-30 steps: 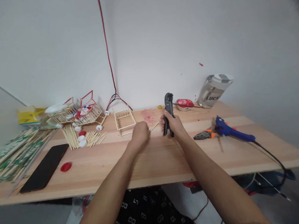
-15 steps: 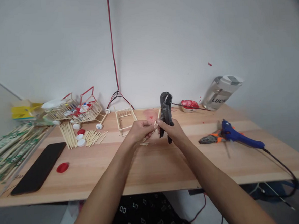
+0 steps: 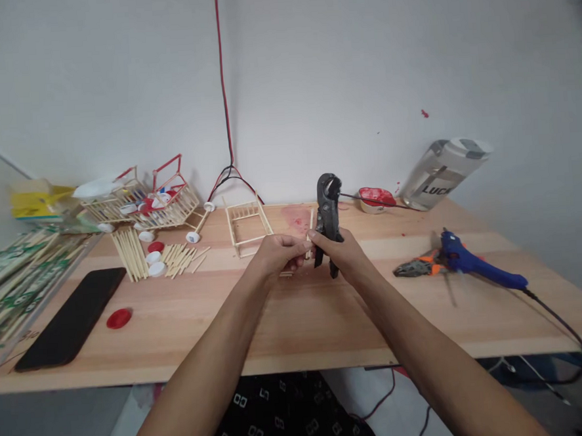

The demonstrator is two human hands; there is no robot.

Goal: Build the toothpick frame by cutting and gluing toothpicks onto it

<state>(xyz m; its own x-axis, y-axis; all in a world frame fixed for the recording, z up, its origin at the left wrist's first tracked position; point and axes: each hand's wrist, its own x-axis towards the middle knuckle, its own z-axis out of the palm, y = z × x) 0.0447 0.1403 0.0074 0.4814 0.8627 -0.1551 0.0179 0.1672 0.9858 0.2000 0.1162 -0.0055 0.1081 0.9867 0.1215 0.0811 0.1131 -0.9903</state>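
My right hand (image 3: 348, 256) is closed around a dark cutter with a curved jaw (image 3: 326, 206), held upright above the table. Its thumb reaches left toward the fingertips of my left hand (image 3: 279, 253), which pinch a short wooden stick (image 3: 309, 248), partly hidden by the fingers. Just behind my left hand lies a small frame of glued sticks (image 3: 248, 211). A few short stick pieces (image 3: 286, 274) rest on the wood beneath it.
Two stick carts (image 3: 167, 212) with bottle-cap wheels stand back left, near loose sticks (image 3: 130, 254), caps (image 3: 118, 319) and a black phone (image 3: 73, 317). At right are pliers (image 3: 415, 267), a blue glue gun (image 3: 481, 262), a red-stained dish (image 3: 376, 198) and a clear container (image 3: 441, 176).
The view has shifted slightly. My two hands stay close together, with the cutter still in the right and the stick still pinched in the left.
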